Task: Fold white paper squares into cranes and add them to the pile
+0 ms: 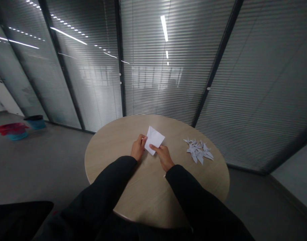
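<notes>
A folded square of white paper (155, 136) is held between my two hands above the middle of the table, tilted with one corner pointing away from me. My left hand (139, 147) pinches its left edge between thumb and fingers. At the lower right edge, my right hand (163, 155) grips the sheet with the thumb on top and the fingers hidden beneath. A crease line runs near the paper's upper left side. To the right on the table lies a pile of folded white paper pieces (198, 150) with pointed ends, apart from both hands.
The round wooden table (105, 140) stands close to a glass partition with blinds (158, 90). Two blue bins stand on the floor at left, one with a red liner (11, 129), the other with a black liner (34, 117). A dark chair-like shape (20, 217) is at lower left.
</notes>
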A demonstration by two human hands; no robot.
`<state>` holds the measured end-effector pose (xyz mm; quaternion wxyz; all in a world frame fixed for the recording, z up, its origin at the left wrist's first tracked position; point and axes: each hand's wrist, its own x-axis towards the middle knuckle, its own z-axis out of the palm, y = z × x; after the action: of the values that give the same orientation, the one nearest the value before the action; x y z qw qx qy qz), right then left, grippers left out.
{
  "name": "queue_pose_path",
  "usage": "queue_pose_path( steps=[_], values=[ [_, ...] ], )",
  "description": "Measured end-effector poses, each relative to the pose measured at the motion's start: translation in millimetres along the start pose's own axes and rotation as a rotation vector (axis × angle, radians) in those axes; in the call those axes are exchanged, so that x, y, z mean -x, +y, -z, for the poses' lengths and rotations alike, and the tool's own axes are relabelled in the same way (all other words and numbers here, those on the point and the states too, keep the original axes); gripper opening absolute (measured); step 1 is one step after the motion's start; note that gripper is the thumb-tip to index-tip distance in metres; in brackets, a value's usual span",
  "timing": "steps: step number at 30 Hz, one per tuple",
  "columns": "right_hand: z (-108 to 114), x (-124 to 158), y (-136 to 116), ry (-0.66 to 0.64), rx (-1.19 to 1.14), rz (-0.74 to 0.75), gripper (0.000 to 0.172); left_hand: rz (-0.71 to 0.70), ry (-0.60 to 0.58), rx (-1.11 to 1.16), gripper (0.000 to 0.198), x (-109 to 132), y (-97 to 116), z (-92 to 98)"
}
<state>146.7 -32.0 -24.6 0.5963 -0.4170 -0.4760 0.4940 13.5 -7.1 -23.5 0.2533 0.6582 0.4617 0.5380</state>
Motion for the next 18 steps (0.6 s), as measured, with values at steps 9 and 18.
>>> queue_pose_path(
  steps=[9,18],
  values=[
    [0.3,-0.1,9.8,-0.084,0.087,-0.041,0.034,-0.027,0.085,-0.08,0.024,-2.4,4.4,5.5],
    [-2.5,1.2,7.0,-0.129,0.113,-0.04,0.032,0.006,0.163,-0.083,0.022,-0.6,6.3,3.5]
  ],
)
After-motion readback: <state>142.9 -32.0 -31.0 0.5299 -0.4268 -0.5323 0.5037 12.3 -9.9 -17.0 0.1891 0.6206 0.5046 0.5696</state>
